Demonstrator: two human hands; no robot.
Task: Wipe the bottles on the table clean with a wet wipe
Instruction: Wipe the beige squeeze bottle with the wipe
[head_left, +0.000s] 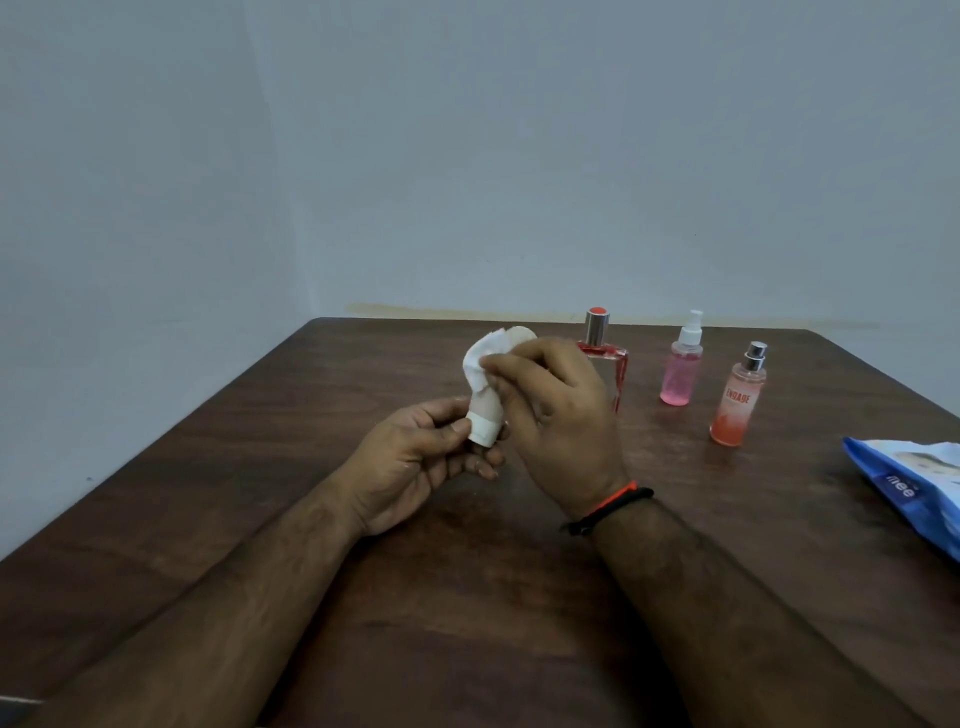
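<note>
Above the middle of the brown table (260, 467), my left hand (415, 462) grips the white cap end of a small pale bottle (484, 421). My right hand (556, 415) pinches a white wet wipe (480, 358) and holds it wrapped round the upper part of that bottle, hiding most of it. Three more bottles stand upright further right: a red square perfume bottle with a silver cap (602, 348), a pink spray bottle with a white nozzle (681, 364), and an orange-pink spray bottle with red lettering (737, 400).
A blue and white pack of wet wipes (914, 483) lies at the table's right edge. A grey wall stands close behind the table's far edge, and the table's left edge runs diagonally toward me.
</note>
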